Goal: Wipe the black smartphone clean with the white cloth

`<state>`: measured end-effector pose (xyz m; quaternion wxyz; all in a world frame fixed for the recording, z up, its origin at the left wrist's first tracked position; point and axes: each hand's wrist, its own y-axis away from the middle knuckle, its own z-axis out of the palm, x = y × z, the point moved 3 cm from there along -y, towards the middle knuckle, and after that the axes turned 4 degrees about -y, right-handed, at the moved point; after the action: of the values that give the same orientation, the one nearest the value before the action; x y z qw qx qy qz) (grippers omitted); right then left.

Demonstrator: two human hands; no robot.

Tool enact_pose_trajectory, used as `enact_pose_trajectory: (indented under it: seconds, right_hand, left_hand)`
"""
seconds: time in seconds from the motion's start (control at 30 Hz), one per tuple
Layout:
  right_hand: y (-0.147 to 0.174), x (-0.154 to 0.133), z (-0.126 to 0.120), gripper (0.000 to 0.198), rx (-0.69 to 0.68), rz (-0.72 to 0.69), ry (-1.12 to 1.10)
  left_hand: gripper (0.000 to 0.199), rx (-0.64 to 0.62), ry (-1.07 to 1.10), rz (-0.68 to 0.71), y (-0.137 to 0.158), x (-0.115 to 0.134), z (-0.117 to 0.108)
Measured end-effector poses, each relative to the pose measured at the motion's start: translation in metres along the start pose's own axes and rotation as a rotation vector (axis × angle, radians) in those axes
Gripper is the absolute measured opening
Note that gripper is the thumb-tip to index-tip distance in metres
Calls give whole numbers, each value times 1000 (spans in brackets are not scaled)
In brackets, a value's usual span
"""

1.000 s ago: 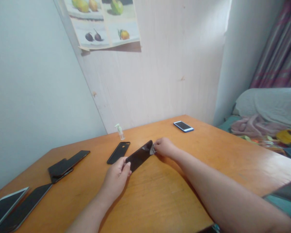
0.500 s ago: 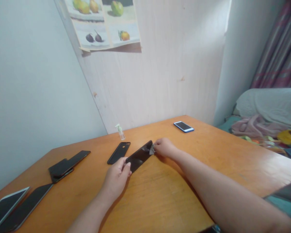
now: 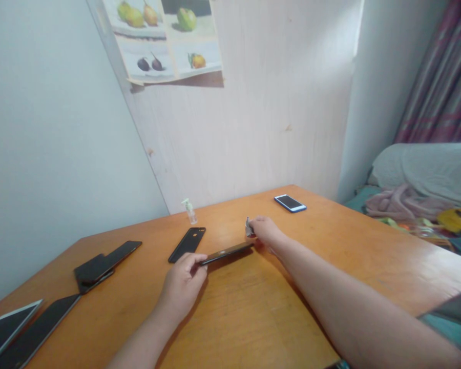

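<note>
"Room?"
"Fruit paintings (image 3: pixel 171 46) up behind the wooden desk (image 3: pixel 253 318), curtain (image 3: pixel 432 87) right of it."
"Smartphone (image 3: pixel 228 253)?"
"Above the desk, now tipped edge-on. Left hand (image 3: pixel 185 282): fingers gripping it. Right hand (image 3: pixel 267 233): fingers pinching grey cloth (image 3: pixel 248 228), moved off it."

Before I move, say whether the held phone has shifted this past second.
Yes: the held phone has tipped nearly edge-on, its right end lower and farther right in view, away from the pump bottle.

A fruit poster (image 3: pixel 169 46) hangs on the wood-grain wall (image 3: pixel 253 138) behind the wooden table (image 3: pixel 246 318). A purplish curtain (image 3: pixel 430 87) hangs far right.
</note>
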<state>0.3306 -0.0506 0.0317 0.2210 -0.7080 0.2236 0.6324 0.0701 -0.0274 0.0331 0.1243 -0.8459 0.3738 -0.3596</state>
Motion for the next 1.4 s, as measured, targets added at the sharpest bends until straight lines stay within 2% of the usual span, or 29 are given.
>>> enact_pose_trajectory:
  seconds: [0.2,0.47,0.8,0.97,1.1,1.27,1.4]
  right_hand:
    - [0,10,7,31,-62,2,55]
    - [-3,15,7,19,-56,-55,198]
    - [-10,20,4,16,-60,-147,317]
    - [-3,12,7,17,-84,-188,310]
    - [13,-2,15,19,-155,-243,267]
    - [37,-13,29,12,-271,-295,204]
    - [58,-18,41,15,-493,-265,-14]
  left_hand:
    - [22,-73,-56,6,0,-9,8]
    - [22,-96,-32,32,3,-5,12]
    - [18,-157,-51,30,3,-4,15]
    - [19,-173,-61,36,3,0,13]
    - [21,-80,-29,13,2,4,8]
    - [23,13,43,33,4,18,1]
    - [35,70,202,-86,5,22,2]
